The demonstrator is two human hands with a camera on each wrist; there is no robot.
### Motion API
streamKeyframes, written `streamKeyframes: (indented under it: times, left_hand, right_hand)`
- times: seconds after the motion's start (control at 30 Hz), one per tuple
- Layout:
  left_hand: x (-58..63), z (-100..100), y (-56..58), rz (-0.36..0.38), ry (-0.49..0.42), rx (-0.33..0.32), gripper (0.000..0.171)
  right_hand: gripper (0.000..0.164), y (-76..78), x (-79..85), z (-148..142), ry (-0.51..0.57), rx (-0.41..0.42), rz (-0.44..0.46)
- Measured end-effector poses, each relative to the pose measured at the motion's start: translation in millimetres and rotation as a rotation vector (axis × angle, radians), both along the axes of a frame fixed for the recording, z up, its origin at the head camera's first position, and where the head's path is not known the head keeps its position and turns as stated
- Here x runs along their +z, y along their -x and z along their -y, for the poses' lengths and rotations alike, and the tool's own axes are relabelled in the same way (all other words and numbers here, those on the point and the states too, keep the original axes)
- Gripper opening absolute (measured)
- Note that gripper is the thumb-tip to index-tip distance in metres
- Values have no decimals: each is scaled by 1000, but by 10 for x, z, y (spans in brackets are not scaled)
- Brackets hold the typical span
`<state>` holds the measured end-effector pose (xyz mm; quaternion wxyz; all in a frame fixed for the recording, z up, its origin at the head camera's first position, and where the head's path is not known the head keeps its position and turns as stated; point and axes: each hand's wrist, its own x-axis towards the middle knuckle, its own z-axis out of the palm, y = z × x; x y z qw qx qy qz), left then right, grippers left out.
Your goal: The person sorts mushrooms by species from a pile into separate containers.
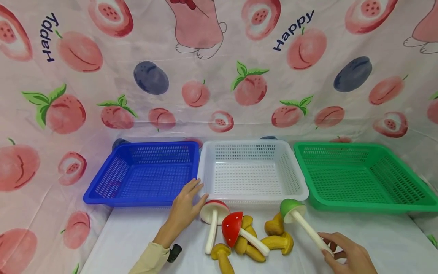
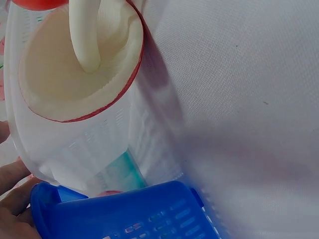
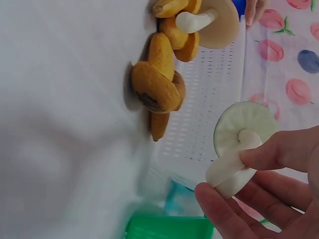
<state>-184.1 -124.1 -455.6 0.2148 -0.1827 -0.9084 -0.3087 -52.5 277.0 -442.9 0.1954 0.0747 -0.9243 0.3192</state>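
Note:
My right hand pinches the white stem of a toy mushroom with a green cap, near the stem's lower end. The cap points away, toward the gap between the white and green baskets. My left hand has its fingers extended at the adjoining corners of the blue basket and the white basket; nothing is in its grasp. Beside its thumb lies a red-capped mushroom, pale underside showing. Another red-capped mushroom with white dots lies across several brown-yellow mushrooms.
A green basket stands at the right of the row, next to the white one. More brown-yellow mushrooms lie left of my right hand. Behind the baskets hangs a fruit-print cloth. A white cloth covers the table.

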Motion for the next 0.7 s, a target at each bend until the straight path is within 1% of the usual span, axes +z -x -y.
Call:
streamKeyframes:
  times: [0.13, 0.23, 0.5, 0.7]
  left_hand:
    - [0, 8, -2, -14, -4, -2, 37]
    - [2, 11, -2, -25, -8, -4, 37]
    - [-8, 11, 3, -28, -2, -3, 37]
    - [-24, -4, 4, -35, 2, -4, 37]
  right_hand:
    - [44, -14, 83, -44, 39, 56, -109]
    - [47, -8, 151, -85, 41, 57, -135]
    - [47, 33, 317, -203, 15, -4, -99]
    - [37, 94, 453, -301, 5, -19, -79]
